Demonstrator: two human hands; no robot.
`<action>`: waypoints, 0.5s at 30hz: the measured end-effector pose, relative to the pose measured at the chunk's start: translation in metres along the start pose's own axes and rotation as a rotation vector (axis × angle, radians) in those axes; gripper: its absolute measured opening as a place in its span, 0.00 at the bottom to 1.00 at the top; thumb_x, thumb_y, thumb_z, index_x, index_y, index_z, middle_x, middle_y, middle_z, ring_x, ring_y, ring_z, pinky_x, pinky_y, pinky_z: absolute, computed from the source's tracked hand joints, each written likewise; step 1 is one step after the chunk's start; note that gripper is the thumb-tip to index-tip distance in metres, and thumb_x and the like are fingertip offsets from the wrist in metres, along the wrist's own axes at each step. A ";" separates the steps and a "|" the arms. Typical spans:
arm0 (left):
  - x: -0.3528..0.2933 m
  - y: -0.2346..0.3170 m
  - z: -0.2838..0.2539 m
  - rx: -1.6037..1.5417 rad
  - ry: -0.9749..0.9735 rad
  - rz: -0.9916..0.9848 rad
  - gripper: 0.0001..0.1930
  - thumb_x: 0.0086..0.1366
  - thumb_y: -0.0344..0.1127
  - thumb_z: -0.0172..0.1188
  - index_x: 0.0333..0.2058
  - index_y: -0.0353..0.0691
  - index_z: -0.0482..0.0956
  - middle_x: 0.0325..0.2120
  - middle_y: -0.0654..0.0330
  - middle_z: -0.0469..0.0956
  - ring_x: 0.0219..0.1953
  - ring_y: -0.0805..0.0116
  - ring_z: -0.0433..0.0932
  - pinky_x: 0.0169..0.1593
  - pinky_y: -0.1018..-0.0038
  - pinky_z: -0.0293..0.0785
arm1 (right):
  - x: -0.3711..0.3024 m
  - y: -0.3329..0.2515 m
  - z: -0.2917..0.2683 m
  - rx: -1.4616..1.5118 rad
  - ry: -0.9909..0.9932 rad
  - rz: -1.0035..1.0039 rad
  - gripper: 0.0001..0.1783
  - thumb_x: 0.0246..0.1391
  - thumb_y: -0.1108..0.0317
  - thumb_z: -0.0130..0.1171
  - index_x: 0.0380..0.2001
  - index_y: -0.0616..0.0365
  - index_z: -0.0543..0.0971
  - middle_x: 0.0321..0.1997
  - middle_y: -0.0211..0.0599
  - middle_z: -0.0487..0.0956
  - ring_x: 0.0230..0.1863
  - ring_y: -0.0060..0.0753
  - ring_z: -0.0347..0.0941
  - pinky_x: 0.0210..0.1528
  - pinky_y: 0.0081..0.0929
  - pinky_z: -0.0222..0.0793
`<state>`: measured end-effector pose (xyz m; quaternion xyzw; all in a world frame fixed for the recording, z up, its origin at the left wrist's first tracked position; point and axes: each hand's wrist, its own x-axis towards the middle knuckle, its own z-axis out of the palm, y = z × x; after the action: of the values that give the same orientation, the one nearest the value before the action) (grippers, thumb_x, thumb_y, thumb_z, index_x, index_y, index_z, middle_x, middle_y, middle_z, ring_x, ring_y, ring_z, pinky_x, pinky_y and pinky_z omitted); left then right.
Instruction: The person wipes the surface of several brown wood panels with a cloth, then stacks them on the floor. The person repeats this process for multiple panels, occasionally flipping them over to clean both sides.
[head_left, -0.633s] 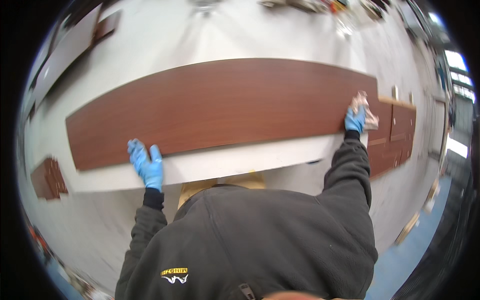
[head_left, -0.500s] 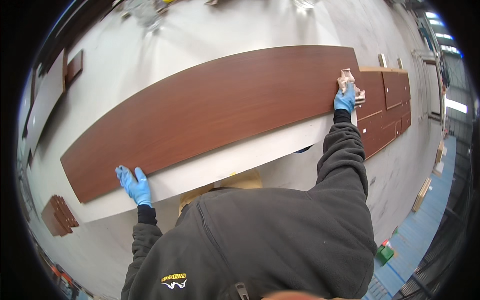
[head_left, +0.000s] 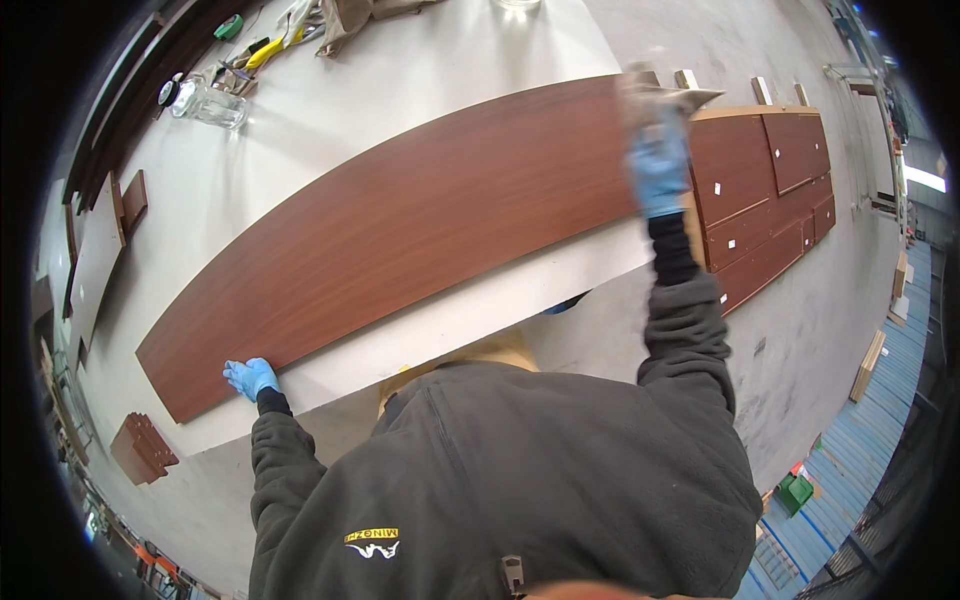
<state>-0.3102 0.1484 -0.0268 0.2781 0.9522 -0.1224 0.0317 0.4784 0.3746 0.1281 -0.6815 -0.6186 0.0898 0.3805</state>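
Observation:
A long reddish-brown wooden panel (head_left: 420, 225) with a curved far edge lies flat on a white worktable (head_left: 480, 310). My left hand (head_left: 251, 377), in a blue glove, grips the panel's near edge close to its left end, fingers over the top. Over the panel's right end is my right hand (head_left: 660, 172), also gloved and smeared by motion. It is closed around a crumpled pale cloth (head_left: 690, 98), part of which sticks out to the right. The panel's right end is partly hidden behind this hand and cloth.
Reddish-brown boards (head_left: 750, 190) lie to the right on the floor. A glass jar (head_left: 208, 105) and hand tools (head_left: 265, 52) are on the table at the far left. Small brown pieces (head_left: 143, 448) are stacked at the lower left. A green bin (head_left: 795, 492) stands at the lower right.
My right hand has moved left and slightly away from me with the cloth. My left hand's fingers have drawn together at the panel edge. The view has shifted, bringing the jar and tools into sight.

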 end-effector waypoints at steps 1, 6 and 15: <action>0.000 0.003 -0.002 0.018 -0.012 0.001 0.36 0.73 0.42 0.45 0.76 0.34 0.54 0.78 0.41 0.48 0.79 0.43 0.51 0.78 0.52 0.51 | -0.020 -0.025 0.037 0.012 -0.061 -0.274 0.18 0.67 0.63 0.55 0.56 0.57 0.78 0.47 0.43 0.80 0.40 0.40 0.76 0.46 0.41 0.73; -0.004 0.006 -0.006 0.065 -0.006 0.012 0.36 0.73 0.43 0.45 0.76 0.34 0.55 0.78 0.41 0.49 0.78 0.43 0.52 0.78 0.53 0.52 | -0.120 -0.112 0.115 -0.230 -0.434 -0.369 0.41 0.39 0.50 0.78 0.59 0.46 0.79 0.72 0.51 0.69 0.75 0.60 0.60 0.75 0.74 0.44; -0.012 0.008 0.000 0.061 0.072 0.005 0.35 0.73 0.42 0.45 0.76 0.36 0.56 0.78 0.43 0.51 0.78 0.45 0.53 0.78 0.54 0.52 | -0.094 -0.080 0.144 0.100 -0.460 -0.230 0.31 0.54 0.66 0.71 0.63 0.53 0.77 0.65 0.48 0.78 0.65 0.52 0.74 0.66 0.47 0.70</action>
<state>-0.2958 0.1492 -0.0274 0.2856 0.9478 -0.1412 -0.0109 0.3105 0.3435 0.0458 -0.5486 -0.7572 0.2289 0.2708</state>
